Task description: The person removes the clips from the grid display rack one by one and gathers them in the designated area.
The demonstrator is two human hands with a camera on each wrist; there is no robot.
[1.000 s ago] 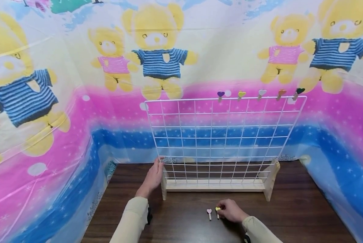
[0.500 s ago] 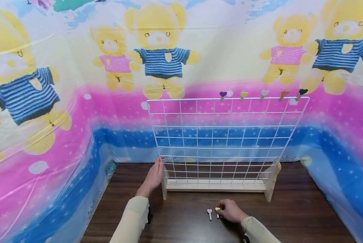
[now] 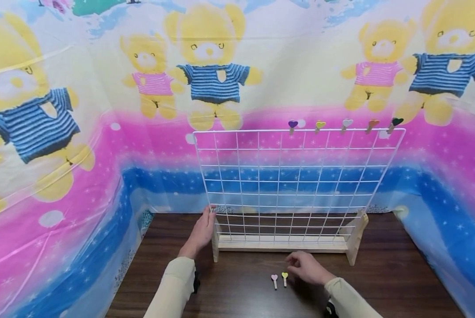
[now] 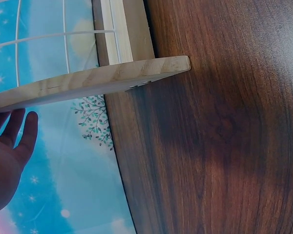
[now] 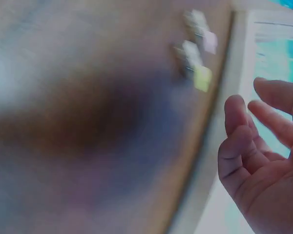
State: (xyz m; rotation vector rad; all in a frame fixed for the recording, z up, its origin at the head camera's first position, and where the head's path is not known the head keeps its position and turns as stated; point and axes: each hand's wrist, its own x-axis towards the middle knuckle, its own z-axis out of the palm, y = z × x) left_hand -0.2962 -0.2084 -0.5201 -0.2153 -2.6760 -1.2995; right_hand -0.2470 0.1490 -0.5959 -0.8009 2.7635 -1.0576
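Observation:
My left hand touches the left side of a white wire grid rack on a wooden stand. In the left wrist view the straight fingers lie against the outer face of the wooden side piece; the thumb is out of sight. My right hand hovers over the table just right of a yellow heart clothespin, its fingers loosely bent and holding nothing. A pink heart clothespin lies to the left of the yellow one. Both clips look blurred in the right wrist view.
Several heart clothespins sit on the grid's top wire, from a purple one to a dark green one at the right corner. The dark wooden table is bordered by a teddy-bear printed cloth.
My right hand has let go of the yellow clothespin and moved slightly up and right. The clothespin stays on the table beside the pink one. My left hand keeps its place.

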